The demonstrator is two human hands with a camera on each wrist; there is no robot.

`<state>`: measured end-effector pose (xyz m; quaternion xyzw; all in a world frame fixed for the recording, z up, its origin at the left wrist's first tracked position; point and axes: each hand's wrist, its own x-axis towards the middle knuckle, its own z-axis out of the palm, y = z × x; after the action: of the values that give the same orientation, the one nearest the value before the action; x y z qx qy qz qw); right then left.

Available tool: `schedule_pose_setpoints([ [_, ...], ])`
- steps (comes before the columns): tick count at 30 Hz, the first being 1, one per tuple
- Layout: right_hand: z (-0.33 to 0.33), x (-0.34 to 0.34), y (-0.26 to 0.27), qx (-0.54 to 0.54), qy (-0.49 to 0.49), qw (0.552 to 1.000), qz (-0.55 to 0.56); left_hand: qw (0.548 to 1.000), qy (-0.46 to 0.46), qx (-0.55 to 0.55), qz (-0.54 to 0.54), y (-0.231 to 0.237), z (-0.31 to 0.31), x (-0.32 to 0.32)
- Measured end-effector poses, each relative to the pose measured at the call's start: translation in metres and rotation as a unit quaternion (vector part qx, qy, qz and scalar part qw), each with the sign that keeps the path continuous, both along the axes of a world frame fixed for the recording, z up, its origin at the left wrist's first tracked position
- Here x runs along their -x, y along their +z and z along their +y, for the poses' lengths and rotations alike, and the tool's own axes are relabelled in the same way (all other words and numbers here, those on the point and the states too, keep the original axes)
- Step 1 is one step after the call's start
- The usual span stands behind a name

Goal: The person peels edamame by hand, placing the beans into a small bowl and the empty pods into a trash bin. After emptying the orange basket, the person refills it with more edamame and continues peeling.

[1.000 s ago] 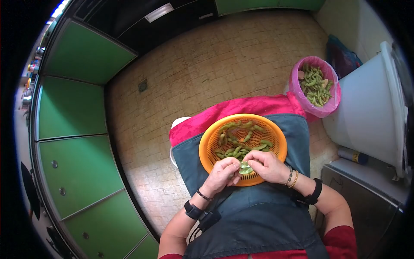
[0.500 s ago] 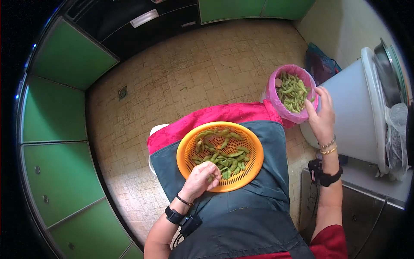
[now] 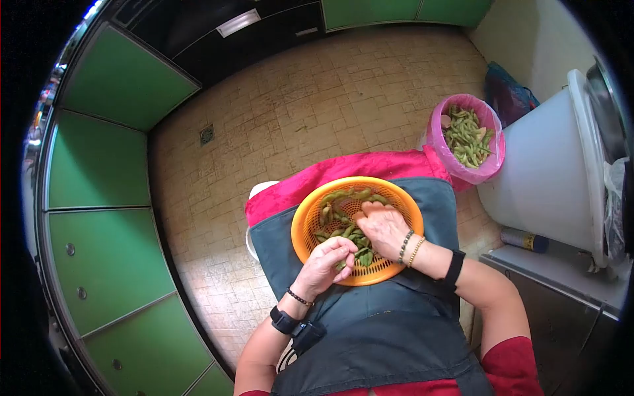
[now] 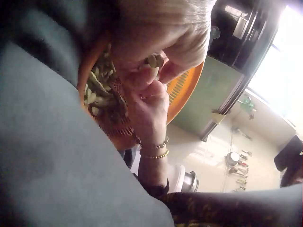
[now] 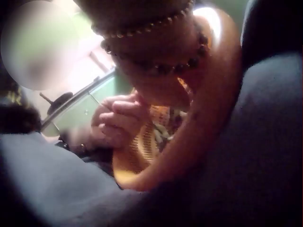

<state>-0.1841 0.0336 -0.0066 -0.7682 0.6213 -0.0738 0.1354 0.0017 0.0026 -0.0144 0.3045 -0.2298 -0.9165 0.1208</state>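
Note:
An orange colander [image 3: 300, 214] sits on the person's lap with green edamame pods [image 3: 363, 193] in it. At its near left rim, the left hand [image 3: 323, 264] has its fingers curled, with a bit of green at them. In the left wrist view a green edamame pod [image 4: 154, 60] shows between that hand's thumb and fingers. The right hand [image 3: 384, 230] reaches down over the middle of the colander, back of the hand up. Its fingertips are hidden among the pods, so I cannot tell whether it pinches one. More pods and loose green pieces [image 3: 363, 257] lie between the hands.
A bin lined with a pink bag [image 3: 498, 148] holds many green pods on the right, beside a large white tub [image 3: 541, 171]. A dark plastic bag [image 3: 505, 92] lies behind it. Green cabinets [image 3: 99, 165] line the left, and a pink cloth [image 3: 370, 163] covers the knees.
Both hands were together over the colander. The right hand then went to the pink-lined bin, open, and has come back into the colander. The left hand stays at the rim with curled fingers.

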Motion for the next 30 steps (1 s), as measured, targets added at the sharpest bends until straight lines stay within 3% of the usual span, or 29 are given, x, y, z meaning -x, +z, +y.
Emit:
schedule_pose_setpoints([
  [4, -0.008, -0.001, -0.02, -0.04, 0.005, 0.995, 0.087, 1.0, -0.009, 0.003, -0.004, 0.001, -0.001, 0.001],
  [7, -0.011, 0.003, -0.022, -0.106, 0.01, 0.992, 0.072, 1.0, -0.021, 0.002, -0.01, 0.001, -0.002, 0.001],
  [8, -0.008, 0.004, -0.017, -0.088, -0.021, 0.995, 0.034, 1.0, -0.025, 0.0, -0.009, 0.001, -0.003, 0.001],
  [10, -0.008, 0.004, 0.001, -0.078, -0.091, 0.98, -0.16, 1.0, -0.027, -0.004, -0.009, 0.0, -0.003, 0.001],
  [11, -0.008, 0.005, 0.013, -0.073, -0.124, 0.956, -0.255, 1.0, -0.025, -0.006, -0.011, 0.001, -0.003, 0.002],
  [12, -0.007, 0.005, 0.025, -0.155, -0.176, 0.895, -0.38, 1.0, -0.025, -0.007, -0.013, 0.002, -0.003, 0.002],
  [15, 0.01, 0.001, 0.02, -0.262, -0.251, 0.697, -0.619, 1.0, -0.014, -0.008, -0.022, 0.007, -0.003, 0.002],
  [17, 0.021, -0.004, 0.015, -0.318, -0.253, 0.647, -0.645, 0.999, -0.018, 0.002, -0.03, 0.004, -0.003, 0.002],
  [19, 0.027, -0.01, 0.017, -0.322, -0.261, 0.635, -0.652, 0.998, -0.025, 0.006, -0.054, 0.003, -0.002, 0.002],
  [23, 0.032, -0.012, 0.019, -0.093, -0.15, 0.859, -0.481, 0.996, -0.029, 0.011, -0.082, -0.001, 0.0, 0.003],
  [25, 0.031, -0.007, 0.017, 0.047, -0.041, 0.929, -0.365, 0.998, -0.022, 0.008, -0.057, -0.002, -0.001, 0.002],
  [27, 0.031, -0.009, 0.02, 0.046, -0.062, 0.923, -0.377, 1.0, -0.014, -0.004, -0.014, 0.0, -0.002, 0.001],
  [30, 0.032, -0.013, 0.018, 0.049, -0.1, 0.91, -0.4, 0.998, -0.051, -0.011, -0.037, 0.009, -0.005, 0.001],
])
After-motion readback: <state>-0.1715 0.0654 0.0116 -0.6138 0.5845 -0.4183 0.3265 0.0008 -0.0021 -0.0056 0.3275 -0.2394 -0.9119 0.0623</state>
